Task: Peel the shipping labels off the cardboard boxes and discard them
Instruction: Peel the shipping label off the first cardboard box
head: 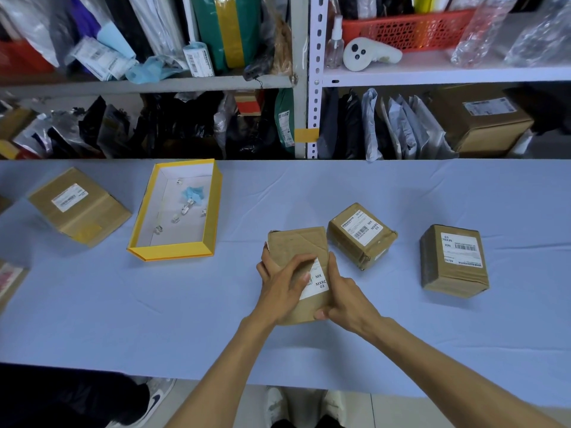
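Observation:
A brown cardboard box (296, 245) rests on the blue table in front of me, held from both sides. My left hand (282, 284) lies over its top, fingers covering part of the white shipping label (318, 281) marked "MX MXRC 03". My right hand (346, 299) grips the box's right side and near corner. Two more labelled boxes stand to the right, one (361, 234) close by and one (452, 262) farther out. Another labelled box (78, 205) sits at the far left. A yellow-rimmed open tray (173, 251) left of centre holds several crumpled label scraps and a blue scrap.
Shelves (304, 78) behind the table are packed with mailer bags, a red basket (408, 29), a spray bottle and another cardboard box (482, 122). A flat parcel (9, 281) pokes in at the left edge. Shoes and floor show below the table's near edge.

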`<state>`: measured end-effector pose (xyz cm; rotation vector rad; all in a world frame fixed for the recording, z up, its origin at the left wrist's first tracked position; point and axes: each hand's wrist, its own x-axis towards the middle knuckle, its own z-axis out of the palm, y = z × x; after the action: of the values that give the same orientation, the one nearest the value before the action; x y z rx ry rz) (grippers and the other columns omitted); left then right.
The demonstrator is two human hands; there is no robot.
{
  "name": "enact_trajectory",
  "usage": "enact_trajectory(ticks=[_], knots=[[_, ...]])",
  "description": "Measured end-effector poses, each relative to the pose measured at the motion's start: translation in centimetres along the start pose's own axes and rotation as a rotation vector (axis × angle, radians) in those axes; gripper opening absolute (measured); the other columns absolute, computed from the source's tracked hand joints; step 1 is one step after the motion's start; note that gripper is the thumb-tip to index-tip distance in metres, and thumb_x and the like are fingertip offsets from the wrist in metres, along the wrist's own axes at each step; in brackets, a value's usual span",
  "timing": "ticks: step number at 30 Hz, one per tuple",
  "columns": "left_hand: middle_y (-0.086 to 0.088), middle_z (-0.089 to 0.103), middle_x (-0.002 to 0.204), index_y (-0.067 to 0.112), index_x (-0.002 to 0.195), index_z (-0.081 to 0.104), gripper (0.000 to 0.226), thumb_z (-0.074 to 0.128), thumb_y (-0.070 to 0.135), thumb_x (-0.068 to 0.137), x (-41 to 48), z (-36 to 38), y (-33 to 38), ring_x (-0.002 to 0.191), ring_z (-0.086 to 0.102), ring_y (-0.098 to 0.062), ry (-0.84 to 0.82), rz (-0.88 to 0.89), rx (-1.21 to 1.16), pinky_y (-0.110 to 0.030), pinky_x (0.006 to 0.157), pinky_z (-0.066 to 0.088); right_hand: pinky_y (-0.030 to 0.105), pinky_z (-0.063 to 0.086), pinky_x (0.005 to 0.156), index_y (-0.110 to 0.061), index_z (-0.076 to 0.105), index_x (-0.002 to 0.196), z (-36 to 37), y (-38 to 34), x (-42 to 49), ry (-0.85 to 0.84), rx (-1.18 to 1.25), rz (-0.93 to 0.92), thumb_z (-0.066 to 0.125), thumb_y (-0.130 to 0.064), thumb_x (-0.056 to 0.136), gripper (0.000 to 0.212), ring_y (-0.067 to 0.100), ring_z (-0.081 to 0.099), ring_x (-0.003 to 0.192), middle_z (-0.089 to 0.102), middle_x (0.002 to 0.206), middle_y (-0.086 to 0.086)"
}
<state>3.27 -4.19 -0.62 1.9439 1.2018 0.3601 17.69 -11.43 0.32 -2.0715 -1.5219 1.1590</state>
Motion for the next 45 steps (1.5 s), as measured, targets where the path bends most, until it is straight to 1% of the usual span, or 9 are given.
enact_trajectory(ticks=[4,12,15,18,21,29,33,40,45], knots=[[0.001,-0.013,0.152,0.058,0.125,0.046,0.037,0.049,0.039,0.093,-0.1,0.1,-0.1,0.132,0.010,-0.022,0.001,-0.006,0.013,-0.038,0.109,0.031,0.033,0.052,0.086,-0.016,-0.027,0.147,-0.1,-0.1,0.0,-0.001,-0.003,-0.001,0.074,-0.010,0.075,0.124,0.025,0.059,0.105,0.060,0.122,0.006],[0.005,-0.019,0.152,0.057,0.121,0.048,0.033,0.049,0.040,0.093,-0.5,0.0,0.1,0.135,0.007,-0.018,-0.009,0.008,0.028,-0.033,0.104,0.034,0.023,0.047,0.080,-0.017,-0.030,0.146,-0.1,-0.2,-0.1,-0.023,0.038,0.022,0.073,-0.009,0.077,0.124,0.018,0.055,0.099,0.056,0.119,-0.001],[0.006,-0.020,0.152,0.056,0.119,0.048,0.031,0.050,0.041,0.093,-0.6,-0.2,0.4,0.137,0.005,-0.019,-0.009,-0.002,0.023,-0.032,0.101,0.036,0.025,0.049,0.082,-0.017,-0.029,0.146,-0.1,-0.2,0.0,-0.024,0.039,0.027,0.072,-0.008,0.076,0.124,0.020,0.056,0.101,0.056,0.122,0.003],[0.005,-0.017,0.152,0.055,0.116,0.049,0.029,0.052,0.040,0.092,-0.8,-0.1,0.8,0.138,0.006,-0.021,0.006,-0.013,0.019,-0.030,0.097,0.037,0.026,0.049,0.083,-0.018,-0.029,0.147,-0.1,-0.2,0.0,-0.030,0.043,0.026,0.073,-0.007,0.076,0.124,0.018,0.055,0.098,0.054,0.115,-0.001],[0.007,-0.015,0.152,0.052,0.113,0.051,0.026,0.054,0.040,0.091,-1.0,0.0,0.8,0.137,0.008,-0.023,0.032,-0.030,0.005,-0.030,0.096,0.039,0.028,0.050,0.085,-0.018,-0.029,0.147,0.0,0.0,0.0,-0.027,0.030,0.019,0.073,-0.008,0.075,0.125,0.022,0.057,0.104,0.056,0.121,0.003],[0.005,-0.026,0.155,0.051,0.124,0.052,0.040,0.057,0.027,0.092,-1.4,0.3,1.0,0.142,0.002,-0.018,0.038,-0.052,-0.098,-0.022,0.105,0.019,0.034,0.052,0.087,-0.020,-0.032,0.144,0.3,-0.2,0.1,-0.002,0.027,0.035,0.073,-0.008,0.073,0.127,0.023,0.057,0.105,0.056,0.121,0.006],[0.003,-0.026,0.156,0.048,0.122,0.056,0.039,0.056,0.023,0.092,-1.2,0.4,1.1,0.143,0.001,-0.020,0.042,-0.081,-0.130,-0.023,0.109,0.017,0.033,0.053,0.084,-0.021,-0.033,0.144,0.5,-0.3,0.3,0.011,0.028,0.060,0.072,-0.007,0.072,0.128,0.023,0.057,0.103,0.056,0.119,0.006],[0.010,-0.024,0.155,0.050,0.113,0.062,0.034,0.058,0.024,0.090,-1.1,0.8,1.2,0.144,0.003,-0.022,0.081,-0.102,-0.152,-0.043,0.117,0.024,0.034,0.053,0.081,-0.021,-0.033,0.143,1.0,-0.4,0.3,0.044,0.016,0.069,0.071,-0.006,0.072,0.127,0.025,0.057,0.101,0.055,0.118,0.008],[0.007,-0.019,0.157,0.045,0.113,0.064,0.033,0.057,0.021,0.092,-1.2,0.7,1.9,0.143,0.002,-0.014,0.092,-0.142,-0.193,-0.040,0.119,0.016,0.036,0.053,0.083,-0.021,-0.034,0.143,1.2,-0.4,0.1,0.065,0.017,0.063,0.070,-0.005,0.071,0.127,0.025,0.057,0.101,0.055,0.118,0.008]])
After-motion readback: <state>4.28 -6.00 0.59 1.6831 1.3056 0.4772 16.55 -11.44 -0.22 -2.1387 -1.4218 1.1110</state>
